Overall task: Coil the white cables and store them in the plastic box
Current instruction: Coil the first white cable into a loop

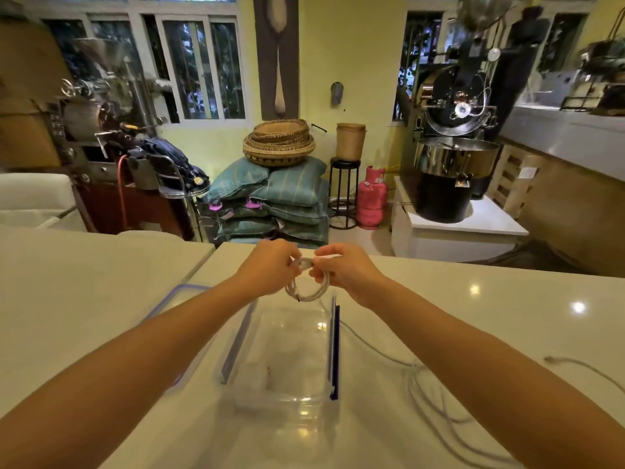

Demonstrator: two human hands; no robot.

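Note:
A coiled white cable hangs in small loops just beyond the far end of the clear plastic box. My left hand and my right hand both pinch the top of the coil, held above the white table. The box stands open between my forearms, with blue clips on its long sides. Its inside looks bare apart from a small brown speck. More loose white cable lies tangled on the table to the right of the box, partly hidden under my right forearm.
The box lid with a blue rim lies left of the box, partly under my left forearm. A cable end rests at the right. The table's far edge runs just past my hands; sacks, baskets and a roasting machine stand beyond.

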